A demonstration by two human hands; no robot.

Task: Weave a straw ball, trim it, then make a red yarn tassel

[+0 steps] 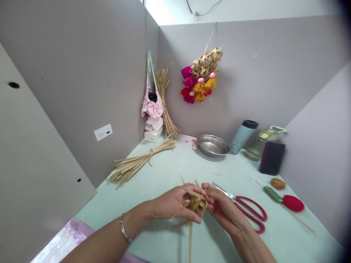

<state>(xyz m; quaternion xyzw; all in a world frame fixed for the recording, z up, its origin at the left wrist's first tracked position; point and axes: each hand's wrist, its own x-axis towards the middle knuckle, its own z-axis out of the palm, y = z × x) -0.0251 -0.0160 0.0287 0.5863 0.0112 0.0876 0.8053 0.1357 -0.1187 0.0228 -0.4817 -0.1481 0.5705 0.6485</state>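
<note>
Head view: clamping ball [198,205] in left hand [174,201], pinching strip [208,191] with right hand [222,209], probably to prevent loosening, with scissors [234,198] lying right.

Grey partition walls [257,80], pale green tabletop [170,170], bright white strip [246,9] above, perhaps wall

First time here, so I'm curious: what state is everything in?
Woven piece: held, strip ends sticking out
Left hand: holding the piece
Right hand: holding it too
Scissors: lying flat
Metal bowl: upright, uncovered
Blue tumbler: upright, lidded
Near straw bundle: tied, lying
Far straw bundle: standing
Tasseled ornament: hanging
</note>
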